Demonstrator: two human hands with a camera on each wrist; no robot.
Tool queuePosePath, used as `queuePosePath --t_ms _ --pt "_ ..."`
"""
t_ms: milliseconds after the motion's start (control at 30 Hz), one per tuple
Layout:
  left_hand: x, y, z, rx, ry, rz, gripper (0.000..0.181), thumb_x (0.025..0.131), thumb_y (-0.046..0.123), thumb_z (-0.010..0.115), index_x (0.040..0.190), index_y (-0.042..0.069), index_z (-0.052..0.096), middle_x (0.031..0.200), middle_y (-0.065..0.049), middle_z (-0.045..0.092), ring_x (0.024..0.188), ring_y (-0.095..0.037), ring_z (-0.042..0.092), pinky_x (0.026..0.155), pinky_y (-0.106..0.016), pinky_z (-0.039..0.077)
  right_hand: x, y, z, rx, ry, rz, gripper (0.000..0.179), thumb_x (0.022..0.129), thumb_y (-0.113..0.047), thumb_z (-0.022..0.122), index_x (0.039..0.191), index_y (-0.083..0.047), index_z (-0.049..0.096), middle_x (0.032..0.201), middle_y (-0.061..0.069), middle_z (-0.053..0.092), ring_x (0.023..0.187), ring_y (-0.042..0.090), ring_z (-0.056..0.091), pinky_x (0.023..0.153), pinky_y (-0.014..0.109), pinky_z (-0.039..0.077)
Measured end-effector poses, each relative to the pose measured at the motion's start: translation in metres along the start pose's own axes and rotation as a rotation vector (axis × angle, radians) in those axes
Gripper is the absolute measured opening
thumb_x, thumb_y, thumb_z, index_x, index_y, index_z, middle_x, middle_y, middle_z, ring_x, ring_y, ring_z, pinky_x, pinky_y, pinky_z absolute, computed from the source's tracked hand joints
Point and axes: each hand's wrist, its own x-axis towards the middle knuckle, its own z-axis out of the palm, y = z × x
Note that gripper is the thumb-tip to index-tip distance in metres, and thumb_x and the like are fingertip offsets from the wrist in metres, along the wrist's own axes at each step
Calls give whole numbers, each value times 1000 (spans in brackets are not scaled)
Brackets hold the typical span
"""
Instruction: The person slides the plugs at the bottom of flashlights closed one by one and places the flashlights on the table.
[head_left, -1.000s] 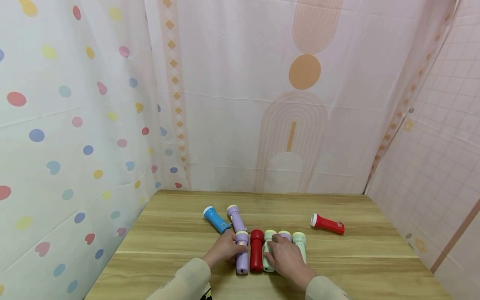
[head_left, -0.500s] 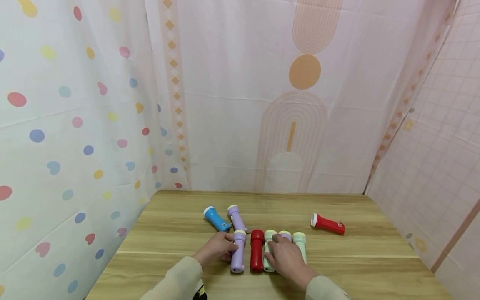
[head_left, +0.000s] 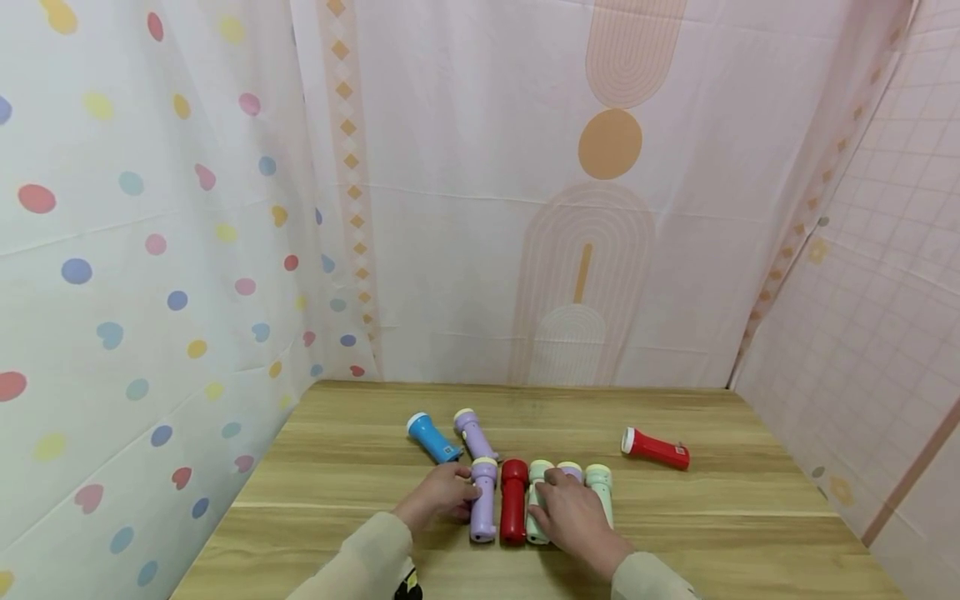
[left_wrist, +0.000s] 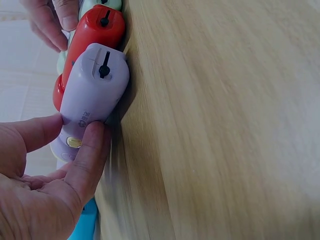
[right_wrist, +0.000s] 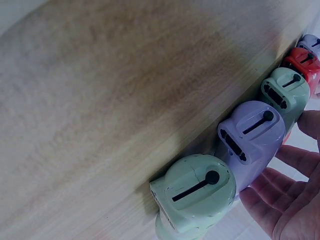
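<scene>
Since the earlier frame, the left hand (head_left: 438, 496) has brought the purple flashlight (head_left: 483, 512) closer to the red flashlight (head_left: 513, 502). It lies just left of the red flashlight, long axes almost parallel, pinched between left thumb and fingers. The right hand (head_left: 577, 512), fingers apart, touches the green flashlight (head_left: 541, 469) on the red flashlight's right.

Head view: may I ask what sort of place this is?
Probably a small screened-off work area indoors: a wood-grain table, patterned curtains hung behind and beside it, and flashlights laid out on top.
</scene>
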Motion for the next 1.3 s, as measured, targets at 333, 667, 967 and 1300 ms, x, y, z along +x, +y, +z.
queuePosePath --t_ms 333,667,967,1300 --pt "0 3 4 -19 -11 6 38 89 -5 63 121 -20 46 97 -21 59 74 -25 66 70 -42 59 0 0 1 1 -1 5 29 86 -35 74 100 -10 72 112 11 63 96 27 64 65 42 55" --pt "1 5 4 1 -8 -13 36 90 -4 63 120 -17 48 96 -20 60 74 -25 66 71 -42 58 1 0 1 0 16 3 29 86 -35 75 99 -10 73 111 12 64 95 28 64 66 42 55" --pt "-1 3 0 -3 -20 19 40 91 4 64 121 -17 47 88 -18 62 72 -25 66 68 -41 58 0 -1 0 24 -2 19 29 88 -35 73 100 -9 73 113 13 63 98 29 64 69 44 56" --pt "4 7 -14 16 44 8 39 92 9 62 119 -15 49 84 -18 59 65 -24 64 62 -40 58 -1 -2 1 29 16 13 29 86 -33 74 101 -8 73 113 12 63 97 29 64 67 44 55"
